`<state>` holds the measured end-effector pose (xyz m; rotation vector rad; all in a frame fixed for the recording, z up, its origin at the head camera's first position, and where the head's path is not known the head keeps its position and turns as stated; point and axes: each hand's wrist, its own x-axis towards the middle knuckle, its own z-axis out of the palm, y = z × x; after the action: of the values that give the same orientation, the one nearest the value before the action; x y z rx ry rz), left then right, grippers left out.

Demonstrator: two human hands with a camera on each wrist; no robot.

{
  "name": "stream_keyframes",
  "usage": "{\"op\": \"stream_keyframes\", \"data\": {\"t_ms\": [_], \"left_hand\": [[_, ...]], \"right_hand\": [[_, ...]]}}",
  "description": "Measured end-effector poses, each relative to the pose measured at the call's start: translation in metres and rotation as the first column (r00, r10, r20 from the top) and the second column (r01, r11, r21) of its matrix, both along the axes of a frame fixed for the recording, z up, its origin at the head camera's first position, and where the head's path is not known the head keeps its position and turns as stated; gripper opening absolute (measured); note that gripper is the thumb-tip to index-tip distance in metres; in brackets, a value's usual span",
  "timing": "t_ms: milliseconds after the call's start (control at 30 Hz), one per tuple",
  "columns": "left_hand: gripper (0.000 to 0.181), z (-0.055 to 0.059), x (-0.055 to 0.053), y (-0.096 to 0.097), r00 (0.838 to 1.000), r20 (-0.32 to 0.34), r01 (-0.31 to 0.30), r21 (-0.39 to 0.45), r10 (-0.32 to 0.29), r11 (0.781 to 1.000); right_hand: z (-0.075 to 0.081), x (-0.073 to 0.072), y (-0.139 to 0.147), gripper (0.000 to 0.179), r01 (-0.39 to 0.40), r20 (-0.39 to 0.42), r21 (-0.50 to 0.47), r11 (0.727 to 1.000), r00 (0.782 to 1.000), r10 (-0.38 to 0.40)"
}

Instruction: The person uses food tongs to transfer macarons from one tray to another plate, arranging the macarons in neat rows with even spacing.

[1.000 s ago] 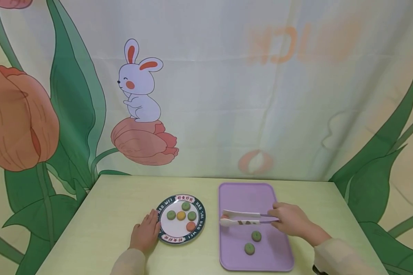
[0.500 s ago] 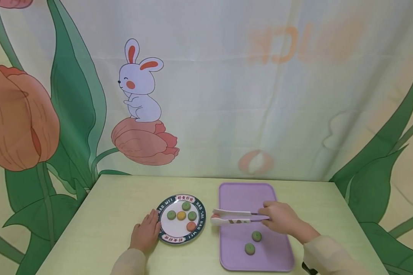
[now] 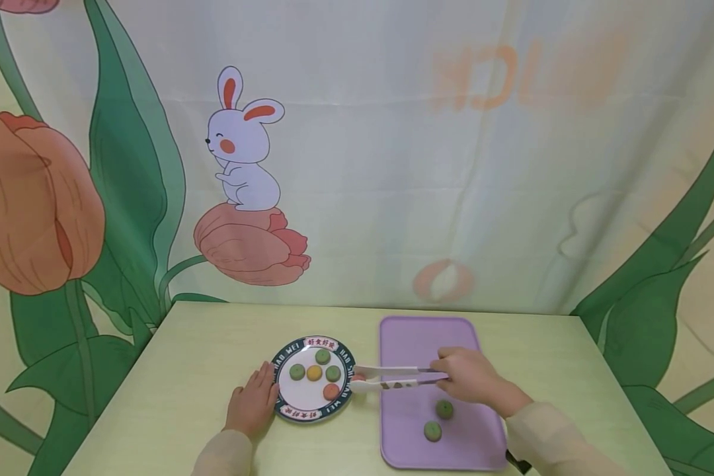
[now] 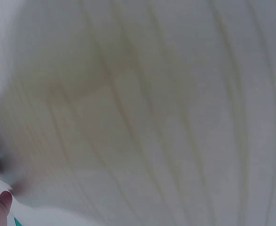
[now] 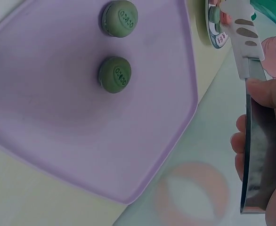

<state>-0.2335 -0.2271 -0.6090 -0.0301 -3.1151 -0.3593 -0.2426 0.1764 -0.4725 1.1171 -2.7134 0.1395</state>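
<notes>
Counter [image 3: 172, 396]: plate [image 3: 300, 396] bearing five cookies [image 3: 314, 373]; left hand [image 3: 252, 402] at its nine o'clock, tray [image 3: 425, 340] at three. Two cookies [image 3: 444, 410] toward tray's six o'clock. Tongs [image 3: 397, 385] extend over tray to plate's edge, cookie [image 3: 359, 377] between tips.

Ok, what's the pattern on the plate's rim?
The rim is dark and white-lettered, with pale, red-printed panels; it shows best in the head view.

pale table [image 3: 178, 383]; dark-rimmed plate [image 3: 303, 393]; purple tray [image 3: 422, 344], right of plate

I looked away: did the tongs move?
Yes, the tongs moved left: their tips went from over the purple tray to the rim of the plate.
</notes>
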Motion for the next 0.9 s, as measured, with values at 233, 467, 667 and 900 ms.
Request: {"op": "stream_keyframes", "data": {"t_ms": [233,467,667,900], "left_hand": [[0.054,-0.001,0.0,0.001,1.0,0.013,-0.009,-0.007,0.009,1.0],[0.055,0.001,0.002,0.001,1.0,0.012,-0.01,-0.003,0.01,1.0],[0.054,0.002,0.002,0.0,1.0,0.008,-0.002,-0.006,0.002,1.0],[0.054,0.004,0.001,0.0,1.0,0.008,0.01,-0.003,-0.01,1.0]], "right_hand": [[-0.003,-0.002,-0.006,0.005,-0.002,0.016,0.014,1.0,1.0,0.001],[-0.003,-0.003,-0.014,0.005,0.005,0.03,0.024,1.0,1.0,-0.006],[-0.003,-0.004,-0.023,0.004,0.013,0.049,0.039,0.999,0.999,-0.015],[-0.005,-0.006,-0.03,0.002,0.03,0.057,0.066,0.997,0.998,-0.034]]}}
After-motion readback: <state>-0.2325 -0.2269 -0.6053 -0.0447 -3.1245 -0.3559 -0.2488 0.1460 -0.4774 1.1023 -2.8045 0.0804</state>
